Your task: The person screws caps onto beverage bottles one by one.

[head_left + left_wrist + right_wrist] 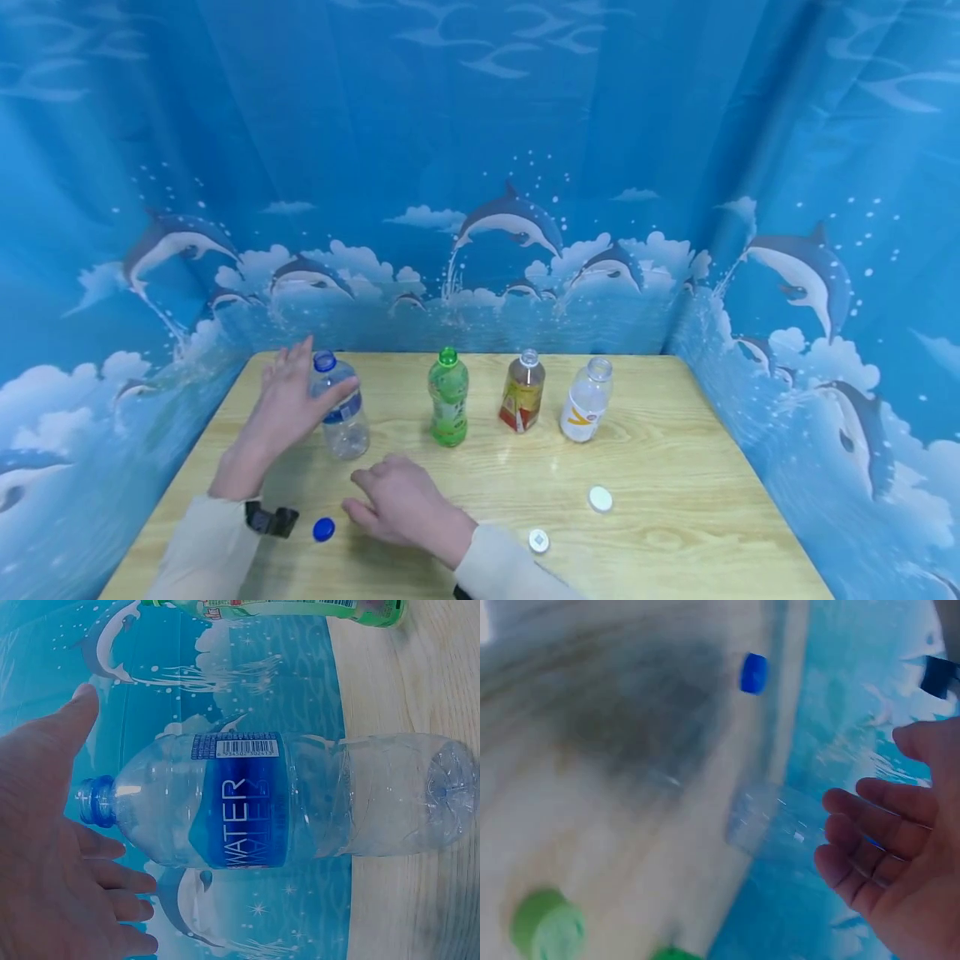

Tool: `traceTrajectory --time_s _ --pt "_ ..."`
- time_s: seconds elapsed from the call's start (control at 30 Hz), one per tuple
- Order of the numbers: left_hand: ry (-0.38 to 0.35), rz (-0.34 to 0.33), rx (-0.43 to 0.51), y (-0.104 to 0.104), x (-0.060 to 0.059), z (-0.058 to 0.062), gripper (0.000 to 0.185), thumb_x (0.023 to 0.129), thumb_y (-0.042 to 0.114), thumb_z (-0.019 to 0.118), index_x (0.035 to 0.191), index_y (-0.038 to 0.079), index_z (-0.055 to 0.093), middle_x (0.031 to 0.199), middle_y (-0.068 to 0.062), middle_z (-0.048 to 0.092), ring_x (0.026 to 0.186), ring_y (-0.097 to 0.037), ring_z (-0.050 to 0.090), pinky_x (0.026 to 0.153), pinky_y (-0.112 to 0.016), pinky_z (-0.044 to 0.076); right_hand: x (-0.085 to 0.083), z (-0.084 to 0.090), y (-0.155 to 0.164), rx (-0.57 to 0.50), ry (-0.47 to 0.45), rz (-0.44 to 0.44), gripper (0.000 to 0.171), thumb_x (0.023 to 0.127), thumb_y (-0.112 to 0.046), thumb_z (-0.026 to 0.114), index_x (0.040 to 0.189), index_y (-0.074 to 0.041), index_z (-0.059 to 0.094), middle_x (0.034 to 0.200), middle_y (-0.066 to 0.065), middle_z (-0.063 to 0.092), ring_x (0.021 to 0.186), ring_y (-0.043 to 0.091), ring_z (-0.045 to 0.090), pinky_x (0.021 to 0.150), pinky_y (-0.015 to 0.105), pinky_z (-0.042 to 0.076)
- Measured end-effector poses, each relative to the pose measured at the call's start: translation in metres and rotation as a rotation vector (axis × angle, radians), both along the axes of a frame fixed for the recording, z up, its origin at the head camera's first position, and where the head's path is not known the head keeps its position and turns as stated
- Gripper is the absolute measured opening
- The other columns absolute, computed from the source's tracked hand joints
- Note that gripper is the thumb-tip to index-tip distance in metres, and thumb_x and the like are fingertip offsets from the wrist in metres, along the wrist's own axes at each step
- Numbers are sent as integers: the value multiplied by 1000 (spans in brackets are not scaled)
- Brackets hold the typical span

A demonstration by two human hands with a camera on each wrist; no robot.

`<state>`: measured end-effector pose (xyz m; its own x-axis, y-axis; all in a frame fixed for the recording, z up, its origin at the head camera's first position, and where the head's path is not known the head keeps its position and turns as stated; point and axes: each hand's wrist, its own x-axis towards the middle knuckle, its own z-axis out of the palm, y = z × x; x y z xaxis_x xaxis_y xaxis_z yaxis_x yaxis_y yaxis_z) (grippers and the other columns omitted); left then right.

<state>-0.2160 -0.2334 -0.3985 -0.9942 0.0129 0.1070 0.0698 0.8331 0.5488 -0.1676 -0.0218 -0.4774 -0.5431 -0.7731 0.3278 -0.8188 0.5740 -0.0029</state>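
Observation:
A clear water bottle with a blue label and blue neck stands uncapped at the left of the table. My left hand is beside its upper part, fingers spread and thumb across the front. In the left wrist view, the hand is around the neck end, palm apart from the bottle. My right hand hovers low over the table in front of it, fingers loosely bent with nothing in them. Left of the right hand lies a blue cap. The right wrist view shows the same bent fingers.
A green bottle, a bottle with a red and yellow label and a clear white-labelled bottle stand uncapped in a row. Two white caps lie in front. A blurred green round thing shows in the right wrist view.

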Motion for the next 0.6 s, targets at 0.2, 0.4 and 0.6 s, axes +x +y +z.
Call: traceTrajectory --time_s 0.2,0.4,0.6 --pt "-37 -15 29 -3 -4 -4 119 94 76 58 169 2 1 172 -35 1 158 -58 -8 122 -79 -1 0 -21 -25 142 -56 28 44 105 -53 58 128 -18 71 101 -9 72 84 2 61 71 12 48" --pt "-71 -7 46 -4 -5 -6 119 92 79 58 169 4 6 173 -33 3 156 -61 -7 118 -84 6 1 -34 -43 198 0 55 41 103 -57 60 122 -22 71 94 -13 65 78 0 53 65 12 42" --pt "-95 -5 41 -5 -5 -10 119 93 76 60 168 -1 8 172 -36 2 152 -68 -4 115 -84 15 2 -35 -48 214 -3 35 41 103 -59 58 121 -24 70 95 -14 64 79 0 52 65 12 42"
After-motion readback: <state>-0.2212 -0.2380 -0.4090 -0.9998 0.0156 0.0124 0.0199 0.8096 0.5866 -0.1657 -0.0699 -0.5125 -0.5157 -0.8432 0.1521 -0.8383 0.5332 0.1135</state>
